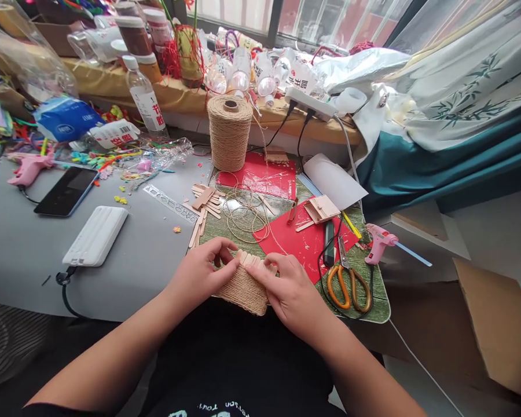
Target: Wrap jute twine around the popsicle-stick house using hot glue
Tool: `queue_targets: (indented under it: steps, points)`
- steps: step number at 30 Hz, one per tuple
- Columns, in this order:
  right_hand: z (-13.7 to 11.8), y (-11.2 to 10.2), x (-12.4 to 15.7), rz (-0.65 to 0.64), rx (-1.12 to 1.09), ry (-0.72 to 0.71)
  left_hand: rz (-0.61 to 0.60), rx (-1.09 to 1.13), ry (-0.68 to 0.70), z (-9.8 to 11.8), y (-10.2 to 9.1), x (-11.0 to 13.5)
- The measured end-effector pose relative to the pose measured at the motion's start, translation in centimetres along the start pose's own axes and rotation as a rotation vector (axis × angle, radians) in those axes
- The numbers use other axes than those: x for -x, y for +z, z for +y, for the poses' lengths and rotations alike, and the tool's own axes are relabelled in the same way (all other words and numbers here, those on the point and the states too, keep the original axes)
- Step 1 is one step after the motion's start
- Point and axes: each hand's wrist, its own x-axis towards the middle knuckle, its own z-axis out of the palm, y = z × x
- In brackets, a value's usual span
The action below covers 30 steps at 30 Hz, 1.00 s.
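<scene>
Between my two hands is a panel of wooden craft sticks wrapped in twine (243,289), held at the table's near edge. The stick ends stand bare along its far side, while twine rows cover the nearer part. My left hand (208,263) grips its left side, thumb and fingers closed. On the right, my right hand (286,284) pinches the panel, its thumb lying across the stick ends. A loose twine strand leads from near my right hand towards loops (247,217) on the table and a large twine spool (230,133) standing beyond.
Scissors (347,284), a utility knife (329,243) and a pink glue gun (380,243) lie at right. Red sheets (282,237) and a small wooden box (321,208) sit ahead. Loose craft sticks (206,202), a power bank (96,234) and a phone (67,191) are leftward.
</scene>
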Motion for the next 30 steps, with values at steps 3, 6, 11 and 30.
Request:
queue_targets:
  steps: [3,6,11,30]
  points:
    - [-0.2,0.1,0.0,0.030,-0.018,0.000,-0.015,0.052,-0.003,-0.1,-0.1,-0.2]
    - [-0.3,0.3,0.1,0.059,-0.032,-0.003,-0.037,0.109,-0.030,-0.3,-0.1,-0.2]
    - [-0.3,0.3,0.1,0.047,-0.036,-0.016,-0.066,0.203,-0.071,-0.8,-0.1,0.2]
    - [-0.4,0.0,-0.7,0.021,-0.032,-0.017,0.079,0.035,0.137,-2.7,-0.8,1.1]
